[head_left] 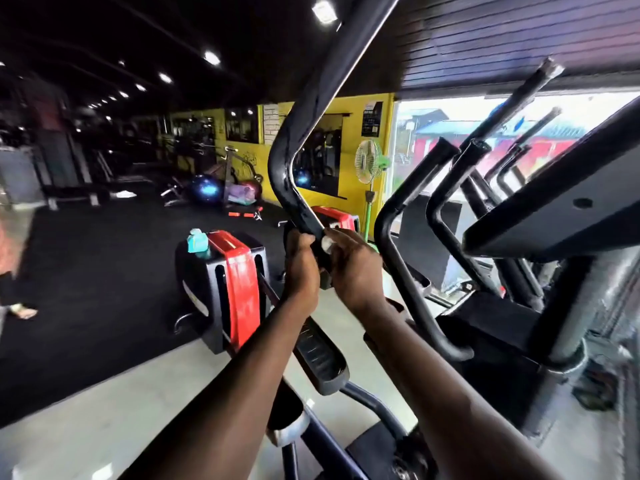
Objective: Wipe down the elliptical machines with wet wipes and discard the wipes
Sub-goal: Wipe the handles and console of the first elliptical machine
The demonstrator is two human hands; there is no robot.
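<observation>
Elliptical handlebar (298, 140): left hand (300, 261) curls round its lower end, right hand (353, 268) pinches one white wipe (326, 242) against it; one teal wipe pack (198, 241) sits on the rear housing (221, 271).

1 head-worn view looks forward, slightly down; hands (329, 265) close.

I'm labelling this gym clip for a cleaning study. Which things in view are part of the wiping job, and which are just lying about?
Part of the job:
- handlebar, gripped by the left hand
- white wipe, pinched by the right hand
- teal wipes pack on the red-and-black housing

Lying about:
- blue exercise ball
- standing fan
</observation>
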